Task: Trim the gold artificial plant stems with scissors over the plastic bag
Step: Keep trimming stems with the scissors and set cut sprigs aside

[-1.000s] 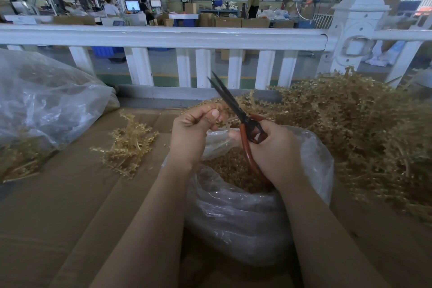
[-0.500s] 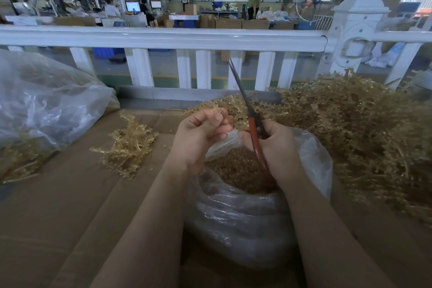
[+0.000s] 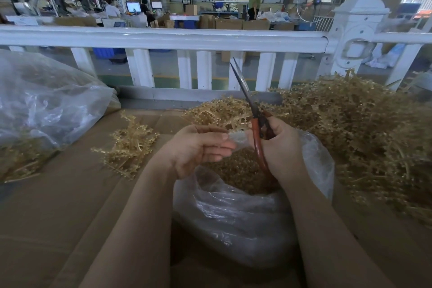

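Nearest: clear plastic bag (image 3: 233, 220) on cardboard surface (image 3: 58, 206), mouth open, gold trimmings inside. Above the mouth: left hand (image 3: 198, 149) released, fingers relaxed, holding nothing visible; right hand (image 3: 278, 147) clenched round red-handled scissors (image 3: 256, 124), blades together, pointing up. Left: small cluster of gold stems (image 3: 129, 145). Right: large heap of gold stems (image 3: 355, 128). Beyond: white railing (image 3: 163, 38)
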Tool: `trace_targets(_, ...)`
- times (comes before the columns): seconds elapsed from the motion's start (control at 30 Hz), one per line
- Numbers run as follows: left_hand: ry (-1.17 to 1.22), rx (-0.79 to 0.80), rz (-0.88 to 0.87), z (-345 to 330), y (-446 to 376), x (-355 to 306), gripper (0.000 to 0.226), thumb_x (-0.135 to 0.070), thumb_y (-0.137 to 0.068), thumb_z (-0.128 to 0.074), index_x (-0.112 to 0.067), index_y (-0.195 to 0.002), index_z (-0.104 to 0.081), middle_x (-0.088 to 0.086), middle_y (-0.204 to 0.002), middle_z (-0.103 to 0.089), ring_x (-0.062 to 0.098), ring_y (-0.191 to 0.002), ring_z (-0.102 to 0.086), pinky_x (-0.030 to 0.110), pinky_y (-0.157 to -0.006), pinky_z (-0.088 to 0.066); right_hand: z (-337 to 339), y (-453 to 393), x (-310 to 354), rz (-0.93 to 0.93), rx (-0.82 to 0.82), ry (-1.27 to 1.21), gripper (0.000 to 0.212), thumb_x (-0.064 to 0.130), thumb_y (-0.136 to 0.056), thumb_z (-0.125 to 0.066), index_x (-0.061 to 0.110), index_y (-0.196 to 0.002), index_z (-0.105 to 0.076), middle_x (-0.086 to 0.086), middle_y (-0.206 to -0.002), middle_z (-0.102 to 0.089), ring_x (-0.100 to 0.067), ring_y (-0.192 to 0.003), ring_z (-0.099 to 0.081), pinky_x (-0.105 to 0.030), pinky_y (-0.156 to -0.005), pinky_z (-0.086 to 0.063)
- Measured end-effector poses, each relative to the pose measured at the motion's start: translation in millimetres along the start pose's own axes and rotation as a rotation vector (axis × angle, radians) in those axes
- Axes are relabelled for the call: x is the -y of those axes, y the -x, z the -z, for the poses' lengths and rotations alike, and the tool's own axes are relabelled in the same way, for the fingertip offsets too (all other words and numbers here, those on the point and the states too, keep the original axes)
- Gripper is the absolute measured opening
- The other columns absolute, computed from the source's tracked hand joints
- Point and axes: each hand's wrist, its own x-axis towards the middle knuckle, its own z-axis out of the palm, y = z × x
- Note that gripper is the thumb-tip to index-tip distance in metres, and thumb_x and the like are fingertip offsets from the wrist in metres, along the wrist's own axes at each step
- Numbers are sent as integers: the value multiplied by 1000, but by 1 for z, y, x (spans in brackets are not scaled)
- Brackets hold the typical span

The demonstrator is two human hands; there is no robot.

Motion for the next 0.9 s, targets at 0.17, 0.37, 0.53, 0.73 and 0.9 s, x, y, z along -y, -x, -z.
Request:
trace_targets(0.17, -53, 125, 70, 0, 2, -2, 26, -19, -80, -67, -6, -101, -73, 11, -99, -77, 18, -85, -75, 22, -66, -57, 0, 0, 0, 3, -37, 9, 15, 27, -86, -79, 32, -78, -68, 17, -73, -69, -4, -68, -64, -25, -67, -54)
trace_targets(0.37, 271, -28, -126, -1, -5, -9, 17, -20, -79, -68, -16, -94, -75, -4, -81, -69, 4, -66, -59, 13, -60, -50, 3, 1, 1, -29, -73, -90, 17, 42, -78, -84, 33, -85, -72, 8, -82, -73, -9, -76, -68, -22, -69, -53)
trace_targets(0.53, 348, -239, -167, -8, -10, -6, 29, -21, -73, -73, -12, -100, -73, -5, -73, -69, 2, -60, -60, 13, -57, -52, 2, 3, 1, -53, -2, 13, 39, 65, -64, -80, 32, -82, -68, 26, -72, -66, 5, -69, -61, -22, -69, -45)
trace_targets(0.73, 295, -269, -257, -12, -13, -3, 30, -24, -74, -72, -12, -102, -73, -4, -80, -73, 4, -67, -66, 16, -66, -55, 0, 6, 4, -68, 94, 190, 56, 88, -55, -62, 44, -90, -60, 44, -88, -61, 18, -83, -58, -17, -66, -42)
trace_targets(0.9, 362, -270, -289, -14, -13, -4, 15, -12, -93, -60, -9, -104, -70, -3, -83, -76, 5, -73, -71, 16, -66, -56, 1, 6, 2, -26, 149, 292, 49, 82, -68, -66, 42, -94, -57, 23, -95, -65, 8, -86, -58, -16, -68, -41)
